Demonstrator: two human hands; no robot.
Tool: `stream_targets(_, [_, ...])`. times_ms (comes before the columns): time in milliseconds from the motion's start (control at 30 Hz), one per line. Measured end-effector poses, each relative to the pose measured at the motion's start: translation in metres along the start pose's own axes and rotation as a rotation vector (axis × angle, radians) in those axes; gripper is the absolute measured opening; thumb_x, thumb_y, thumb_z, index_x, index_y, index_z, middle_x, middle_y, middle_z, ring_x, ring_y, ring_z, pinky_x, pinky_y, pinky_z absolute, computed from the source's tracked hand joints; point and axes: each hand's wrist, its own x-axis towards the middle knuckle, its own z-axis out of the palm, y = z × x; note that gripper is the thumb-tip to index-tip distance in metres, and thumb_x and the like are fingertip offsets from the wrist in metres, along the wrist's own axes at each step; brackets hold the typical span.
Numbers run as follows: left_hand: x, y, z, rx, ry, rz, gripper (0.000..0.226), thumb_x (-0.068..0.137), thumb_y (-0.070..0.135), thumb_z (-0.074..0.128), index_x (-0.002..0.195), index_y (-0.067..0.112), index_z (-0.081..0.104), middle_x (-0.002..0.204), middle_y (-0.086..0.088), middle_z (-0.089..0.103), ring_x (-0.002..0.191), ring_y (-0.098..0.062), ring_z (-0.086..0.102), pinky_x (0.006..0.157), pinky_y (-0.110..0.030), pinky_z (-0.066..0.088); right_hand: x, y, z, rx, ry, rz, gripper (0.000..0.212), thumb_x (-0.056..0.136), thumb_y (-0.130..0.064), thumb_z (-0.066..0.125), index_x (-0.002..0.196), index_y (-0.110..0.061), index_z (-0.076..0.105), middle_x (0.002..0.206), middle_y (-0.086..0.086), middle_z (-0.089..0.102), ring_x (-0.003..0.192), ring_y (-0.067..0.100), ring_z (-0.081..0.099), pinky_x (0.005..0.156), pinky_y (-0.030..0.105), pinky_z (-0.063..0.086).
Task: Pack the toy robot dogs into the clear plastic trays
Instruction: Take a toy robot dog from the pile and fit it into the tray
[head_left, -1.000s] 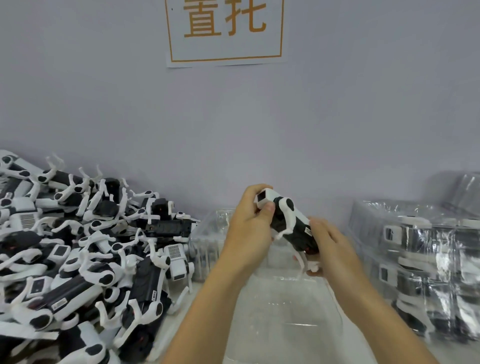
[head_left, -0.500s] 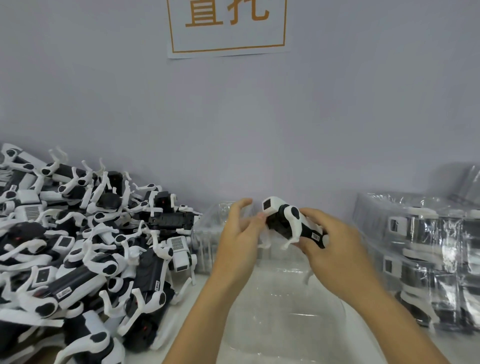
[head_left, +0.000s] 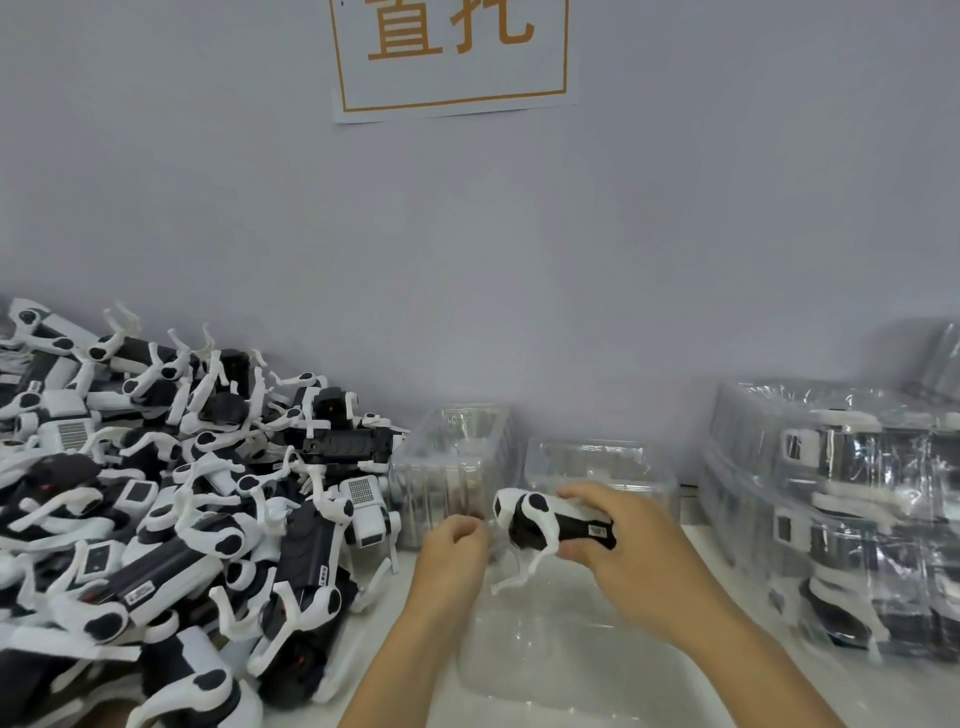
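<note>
My right hand (head_left: 631, 564) grips a black-and-white toy robot dog (head_left: 540, 522) by its body, lying sideways with its head to the left and a white leg hanging down. It is held low over an empty clear plastic tray (head_left: 550, 654) on the table in front of me. My left hand (head_left: 454, 553) is just left of the dog's head with its fingers curled; whether it touches the dog or the tray is too blurred to tell.
A big heap of loose toy robot dogs (head_left: 182, 519) fills the left side. Stacks of empty clear trays (head_left: 449, 467) stand against the wall behind my hands. Packed trays (head_left: 841, 499) are stacked at the right. A paper sign (head_left: 452, 52) hangs on the wall.
Both hands have come down with the dog from chest height to just over the tray. My left hand has let go of the dog's head and drawn its fingers in.
</note>
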Motion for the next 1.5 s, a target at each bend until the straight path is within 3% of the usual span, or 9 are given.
stream_targets(200, [0.002,-0.002,0.002,-0.034,-0.010,0.042,0.014,0.099,0.018,0.055,0.096,0.019,0.069,0.098,-0.001,0.070,0.085,-0.010,0.063,0.069,-0.022,0.045,0.000,-0.002,0.003,-0.032,-0.029,0.042,0.022,0.082,-0.026,0.078,0.096,-0.038,0.066,0.086,-0.017,0.067,0.081,0.005,0.061,0.082,0.035,0.053])
stream_targets(333, [0.004,-0.005,0.002,0.018,0.003,0.076,0.014,0.098,0.021,0.057,0.095,0.028,0.068,0.097,0.001,0.069,0.084,-0.011,0.063,0.063,-0.023,0.043,-0.001,-0.008,0.000,-0.033,0.014,-0.001,0.040,0.081,-0.015,0.077,0.083,-0.052,0.061,0.083,-0.025,0.065,0.083,0.001,0.060,0.082,0.033,0.051])
stream_targets(567, [0.005,-0.007,0.003,0.042,0.011,0.109,0.018,0.097,0.023,0.058,0.088,0.035,0.067,0.089,0.009,0.068,0.077,-0.004,0.062,0.057,-0.017,0.044,-0.002,-0.013,-0.001,-0.172,0.068,-0.053,0.039,0.085,-0.013,0.073,0.112,-0.042,0.066,0.100,-0.019,0.062,0.105,0.015,0.048,0.096,0.038,0.039])
stream_targets(700, [0.003,-0.006,0.003,0.031,-0.006,0.114,0.019,0.098,0.021,0.056,0.090,0.035,0.066,0.095,0.009,0.068,0.087,-0.002,0.062,0.064,-0.018,0.043,-0.003,-0.012,0.001,-0.296,-0.055,-0.024,0.017,0.082,-0.015,0.070,0.082,-0.029,0.061,0.083,-0.013,0.055,0.090,0.014,0.048,0.078,0.032,0.037])
stream_targets(833, [0.002,-0.005,0.004,0.007,-0.006,0.101,0.020,0.097,0.019,0.055,0.088,0.033,0.066,0.092,0.010,0.068,0.087,-0.003,0.062,0.067,-0.020,0.043,-0.004,-0.010,0.006,-0.298,-0.098,0.041,0.012,0.083,-0.022,0.069,0.079,-0.023,0.058,0.084,-0.006,0.055,0.085,0.014,0.049,0.080,0.032,0.039])
stream_targets(1033, [0.002,-0.001,0.006,-0.042,-0.064,0.012,0.015,0.095,0.018,0.049,0.095,0.024,0.063,0.091,0.007,0.062,0.081,-0.008,0.056,0.067,-0.024,0.041,-0.004,-0.009,0.010,-0.237,-0.054,0.044,0.009,0.081,-0.027,0.072,0.083,-0.028,0.063,0.081,-0.008,0.055,0.088,0.017,0.050,0.082,0.034,0.039])
stream_targets(1200, [0.000,0.002,0.008,-0.117,-0.104,-0.057,0.010,0.093,0.020,0.049,0.099,0.019,0.056,0.095,0.001,0.057,0.086,-0.017,0.053,0.076,-0.032,0.041,-0.004,-0.011,0.009,-0.210,-0.058,0.060,0.022,0.079,-0.028,0.074,0.089,-0.046,0.065,0.079,-0.009,0.057,0.087,0.010,0.051,0.082,0.033,0.038])
stream_targets(1333, [-0.003,0.006,0.007,-0.148,-0.099,-0.066,0.006,0.092,0.027,0.057,0.093,0.023,0.052,0.093,0.002,0.060,0.080,-0.015,0.055,0.063,-0.029,0.041,-0.004,-0.012,0.006,-0.128,-0.071,0.060,0.045,0.079,-0.023,0.077,0.090,-0.061,0.056,0.083,-0.014,0.063,0.085,0.006,0.055,0.087,0.032,0.040])
stream_targets(1500, [-0.008,0.011,0.006,-0.210,-0.030,-0.079,0.013,0.089,0.030,0.065,0.093,0.021,0.056,0.094,0.005,0.061,0.076,-0.015,0.053,0.056,-0.027,0.036,-0.004,-0.012,0.009,-0.103,-0.075,0.042,0.038,0.082,-0.021,0.076,0.095,-0.055,0.066,0.078,-0.037,0.057,0.081,0.006,0.056,0.085,0.033,0.042])
